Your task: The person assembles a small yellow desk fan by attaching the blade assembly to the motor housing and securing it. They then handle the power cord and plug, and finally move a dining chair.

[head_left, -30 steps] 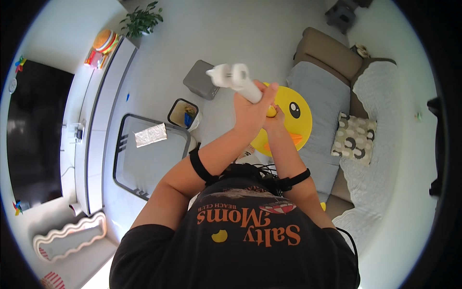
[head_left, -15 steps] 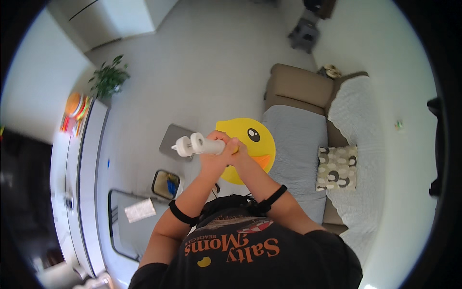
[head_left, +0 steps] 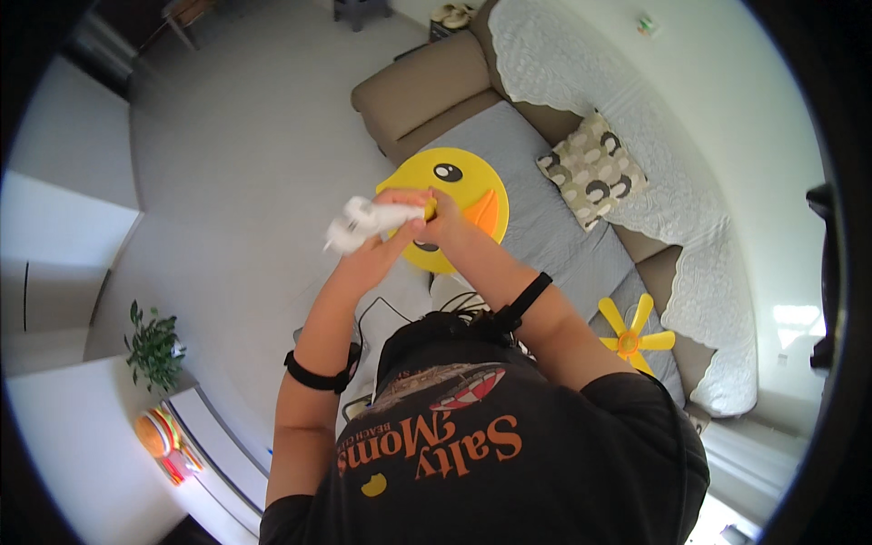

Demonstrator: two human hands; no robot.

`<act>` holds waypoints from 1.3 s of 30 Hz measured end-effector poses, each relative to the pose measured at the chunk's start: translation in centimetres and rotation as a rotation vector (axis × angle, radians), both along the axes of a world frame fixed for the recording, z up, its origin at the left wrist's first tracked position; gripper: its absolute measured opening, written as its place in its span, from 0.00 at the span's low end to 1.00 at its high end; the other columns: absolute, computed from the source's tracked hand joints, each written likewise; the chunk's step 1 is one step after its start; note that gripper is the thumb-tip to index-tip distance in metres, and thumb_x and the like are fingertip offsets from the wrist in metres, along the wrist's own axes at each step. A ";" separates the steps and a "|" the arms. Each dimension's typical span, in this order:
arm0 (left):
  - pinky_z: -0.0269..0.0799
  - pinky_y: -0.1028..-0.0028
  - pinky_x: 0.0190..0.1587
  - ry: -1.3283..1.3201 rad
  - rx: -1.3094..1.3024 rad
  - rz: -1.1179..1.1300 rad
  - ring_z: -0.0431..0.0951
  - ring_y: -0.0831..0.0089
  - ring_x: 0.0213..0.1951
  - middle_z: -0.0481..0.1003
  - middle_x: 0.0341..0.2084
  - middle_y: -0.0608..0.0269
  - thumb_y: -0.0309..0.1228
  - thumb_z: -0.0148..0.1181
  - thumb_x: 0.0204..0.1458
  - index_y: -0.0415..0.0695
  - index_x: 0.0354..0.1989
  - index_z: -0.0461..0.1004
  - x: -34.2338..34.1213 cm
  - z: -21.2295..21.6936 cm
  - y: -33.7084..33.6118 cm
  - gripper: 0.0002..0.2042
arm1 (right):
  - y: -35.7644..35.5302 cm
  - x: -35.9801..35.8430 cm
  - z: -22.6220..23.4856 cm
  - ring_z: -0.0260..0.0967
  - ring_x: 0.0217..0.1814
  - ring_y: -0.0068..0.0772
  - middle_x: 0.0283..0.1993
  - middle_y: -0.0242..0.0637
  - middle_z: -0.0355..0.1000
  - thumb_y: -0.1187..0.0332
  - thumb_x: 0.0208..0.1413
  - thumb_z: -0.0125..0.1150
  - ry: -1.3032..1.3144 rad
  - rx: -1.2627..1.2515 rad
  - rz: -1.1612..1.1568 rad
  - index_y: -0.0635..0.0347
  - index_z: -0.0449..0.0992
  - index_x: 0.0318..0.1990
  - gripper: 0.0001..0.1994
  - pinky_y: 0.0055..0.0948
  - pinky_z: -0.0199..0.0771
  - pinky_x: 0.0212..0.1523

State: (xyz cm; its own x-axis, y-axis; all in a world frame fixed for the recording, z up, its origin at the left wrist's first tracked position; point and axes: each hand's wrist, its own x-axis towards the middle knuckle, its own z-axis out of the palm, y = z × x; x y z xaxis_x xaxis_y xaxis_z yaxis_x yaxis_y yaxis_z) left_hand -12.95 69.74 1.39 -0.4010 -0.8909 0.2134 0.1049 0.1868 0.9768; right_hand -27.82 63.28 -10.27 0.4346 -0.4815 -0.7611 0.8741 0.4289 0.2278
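Note:
Both my hands work on a white tubular part [head_left: 359, 222] with a flanged, ringed end, slightly blurred. My left hand [head_left: 371, 259] is closed around its shaft, thumb on the near side and fingers on the far side. My right hand [head_left: 445, 222] closes around a yellow piece [head_left: 430, 210] at the shaft's right end. Directly below them is a round yellow duck-face disc [head_left: 472, 177] with black-and-white eyes and an orange bill. My hands hide part of it, and I cannot tell whether the tube joins it.
A brown sofa [head_left: 427, 86] with a grey cover stands to the right, holding a patterned cushion [head_left: 595, 171] and a yellow fan blade set [head_left: 629, 341]. At the left are a potted plant [head_left: 154, 345] and a white cabinet [head_left: 218, 454] with a toy burger [head_left: 156, 433].
The view has turned toward the sofa, bringing the yellow fan blade set into sight. My left hand now grips with its thumb apart from my right hand; the white tube stays held.

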 end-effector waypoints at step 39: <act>0.70 0.74 0.48 0.114 0.654 0.456 0.74 0.78 0.42 0.77 0.42 0.64 0.33 0.51 0.63 0.44 0.50 0.74 14.8 -4.7 -53.5 0.12 | -30.2 -28.0 -20.9 0.75 0.50 0.36 0.58 0.43 0.71 0.46 0.65 0.34 0.468 0.484 -1.115 0.53 0.66 0.61 0.27 0.35 0.75 0.51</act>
